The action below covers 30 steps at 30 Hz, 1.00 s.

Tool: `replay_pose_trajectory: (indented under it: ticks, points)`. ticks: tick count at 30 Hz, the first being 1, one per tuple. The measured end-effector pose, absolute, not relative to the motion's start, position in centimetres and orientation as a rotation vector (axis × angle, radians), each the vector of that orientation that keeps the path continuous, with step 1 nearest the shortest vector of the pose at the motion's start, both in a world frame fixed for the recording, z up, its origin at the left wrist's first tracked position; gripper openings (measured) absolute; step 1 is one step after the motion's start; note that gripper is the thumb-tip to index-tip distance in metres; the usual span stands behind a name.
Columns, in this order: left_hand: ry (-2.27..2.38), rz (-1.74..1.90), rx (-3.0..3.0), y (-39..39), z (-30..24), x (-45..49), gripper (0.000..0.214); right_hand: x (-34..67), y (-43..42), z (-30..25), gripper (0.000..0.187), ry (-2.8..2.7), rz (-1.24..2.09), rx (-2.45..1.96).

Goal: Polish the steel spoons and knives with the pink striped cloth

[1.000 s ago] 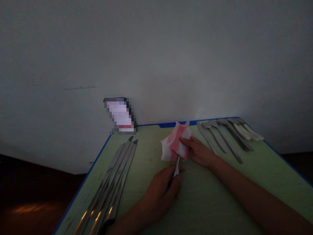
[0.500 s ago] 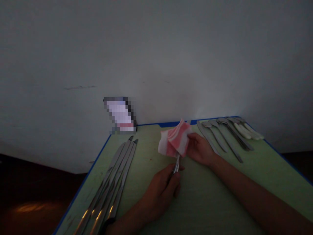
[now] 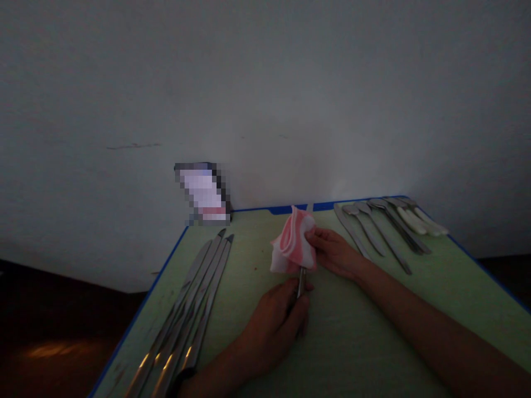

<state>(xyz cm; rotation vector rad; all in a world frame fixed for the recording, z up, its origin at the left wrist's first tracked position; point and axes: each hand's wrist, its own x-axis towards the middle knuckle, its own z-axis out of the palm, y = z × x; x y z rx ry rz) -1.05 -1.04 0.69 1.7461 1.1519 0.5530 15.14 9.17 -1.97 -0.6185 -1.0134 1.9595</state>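
Observation:
My left hand (image 3: 280, 320) is closed around the metal handle of a table knife (image 3: 302, 281), which points away from me over the middle of the table. A pink-and-white striped cloth (image 3: 292, 246) is folded about the knife's blade and hides most of it. Just beyond the cloth a bit of the grey tip shows. My right hand (image 3: 332, 251) pinches the cloth from the right side, thumb and fingers pressed together on it.
Several table knives (image 3: 194, 309) lie side by side at the left. Along the right are a row of spoons (image 3: 375, 232) and some white-handled cutlery (image 3: 415, 224). A blurred, lit phone (image 3: 203, 193) leans on the wall (image 3: 265, 99) behind the blue-edged green table (image 3: 352, 342).
The cloth has shifted slightly left and toward me, and its fold is now curled more around the blade. My right hand has moved left with it.

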Motion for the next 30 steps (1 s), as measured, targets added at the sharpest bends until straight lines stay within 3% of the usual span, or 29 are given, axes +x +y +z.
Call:
replay_pose_trajectory:
  ticks: [12,30]
  points:
    - [1.171,0.549,1.797,-0.8,0.8,-1.0,0.027,14.5,9.0,-2.0,0.028,-1.002,1.79,-0.66]
    - [1.195,0.51,1.862,-1.0,1.0,-1.1,0.028,15.5,10.0,-2.5,0.024,-0.654,1.922,-0.609]
